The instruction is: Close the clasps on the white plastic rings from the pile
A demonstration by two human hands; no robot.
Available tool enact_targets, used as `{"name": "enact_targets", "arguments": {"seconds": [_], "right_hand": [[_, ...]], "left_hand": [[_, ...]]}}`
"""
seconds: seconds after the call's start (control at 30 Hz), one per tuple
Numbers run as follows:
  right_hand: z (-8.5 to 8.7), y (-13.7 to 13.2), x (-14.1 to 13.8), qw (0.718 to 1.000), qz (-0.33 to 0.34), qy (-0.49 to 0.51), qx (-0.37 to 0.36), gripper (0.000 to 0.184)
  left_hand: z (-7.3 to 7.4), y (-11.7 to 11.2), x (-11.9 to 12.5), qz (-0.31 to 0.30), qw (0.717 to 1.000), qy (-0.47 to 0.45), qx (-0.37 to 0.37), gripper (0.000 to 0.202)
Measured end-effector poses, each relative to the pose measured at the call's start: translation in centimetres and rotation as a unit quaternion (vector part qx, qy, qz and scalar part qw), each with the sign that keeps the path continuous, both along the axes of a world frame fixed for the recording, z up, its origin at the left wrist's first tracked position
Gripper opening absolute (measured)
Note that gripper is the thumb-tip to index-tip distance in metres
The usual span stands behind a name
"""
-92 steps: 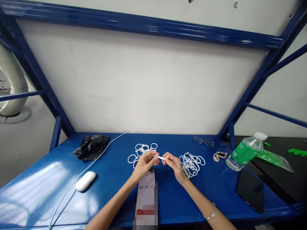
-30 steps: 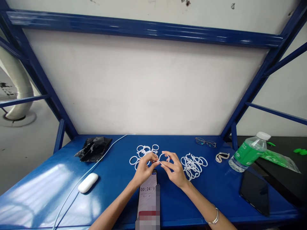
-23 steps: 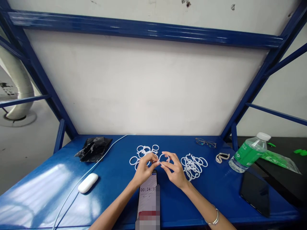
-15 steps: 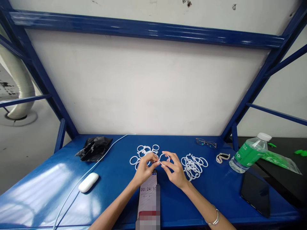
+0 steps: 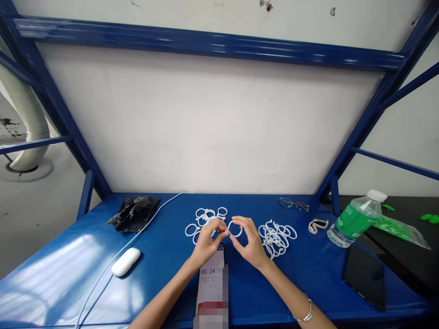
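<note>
My left hand (image 5: 207, 241) and my right hand (image 5: 251, 242) meet over the middle of the blue table (image 5: 164, 256). Together they pinch one small white plastic ring (image 5: 235, 229), the left fingertips on its left side and the right thumb and forefinger on its right and lower edge. A loose group of white rings (image 5: 205, 218) lies just behind my left hand. A tangled pile of white rings (image 5: 277, 236) lies to the right of my right hand. A phone showing a timer (image 5: 211, 285) lies under my wrists.
A black crumpled bag (image 5: 134, 212), a white cable (image 5: 113, 256) and a white oval case (image 5: 125, 261) are at the left. Glasses (image 5: 294, 204), a beige clip (image 5: 317, 225), a tilted water bottle (image 5: 355, 218) and a dark phone (image 5: 365, 276) are at the right.
Three seconds ago the ring was held edge-on between my fingertips; now it faces me as a full circle. In the last second my right fingers shifted slightly round its edge.
</note>
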State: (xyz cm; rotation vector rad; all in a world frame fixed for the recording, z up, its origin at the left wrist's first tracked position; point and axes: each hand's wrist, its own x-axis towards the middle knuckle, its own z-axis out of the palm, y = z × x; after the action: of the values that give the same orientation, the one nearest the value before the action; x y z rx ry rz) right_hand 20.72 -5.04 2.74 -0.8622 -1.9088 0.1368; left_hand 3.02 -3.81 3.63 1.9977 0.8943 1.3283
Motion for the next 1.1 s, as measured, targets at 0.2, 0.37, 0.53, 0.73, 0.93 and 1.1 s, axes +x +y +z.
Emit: {"name": "enact_targets", "arguments": {"seconds": [0.2, 0.37, 0.53, 0.73, 0.93, 1.1], "right_hand": [[-0.49, 0.30, 0.08, 0.999, -0.009, -0.030, -0.014, 0.043], [-0.66, 0.43, 0.18, 0.999, -0.021, -0.038, -0.005, 0.044], [-0.63, 0.48, 0.32, 0.999, -0.013, -0.033, -0.015, 0.043], [-0.70, 0.48, 0.38, 0.999, -0.007, -0.032, -0.015, 0.041], [-0.88, 0.56, 0.31, 0.999, -0.011, -0.034, -0.001, 0.042], [-0.51, 0.48, 0.44, 0.999, -0.022, -0.045, 0.019, 0.039]], "left_hand": [[-0.04, -0.07, 0.10, 0.001, 0.999, 0.022, 0.028, 0.017], [-0.06, -0.08, 0.13, 0.000, 0.999, 0.028, 0.030, 0.018], [-0.05, -0.10, 0.08, -0.004, 0.999, 0.022, 0.023, 0.017], [-0.04, -0.26, 0.12, 0.002, 1.000, 0.019, 0.011, 0.018], [-0.10, -0.19, 0.12, 0.002, 1.000, 0.013, 0.004, 0.016], [0.08, -0.31, 0.11, -0.006, 1.000, -0.010, -0.014, 0.018]]}}
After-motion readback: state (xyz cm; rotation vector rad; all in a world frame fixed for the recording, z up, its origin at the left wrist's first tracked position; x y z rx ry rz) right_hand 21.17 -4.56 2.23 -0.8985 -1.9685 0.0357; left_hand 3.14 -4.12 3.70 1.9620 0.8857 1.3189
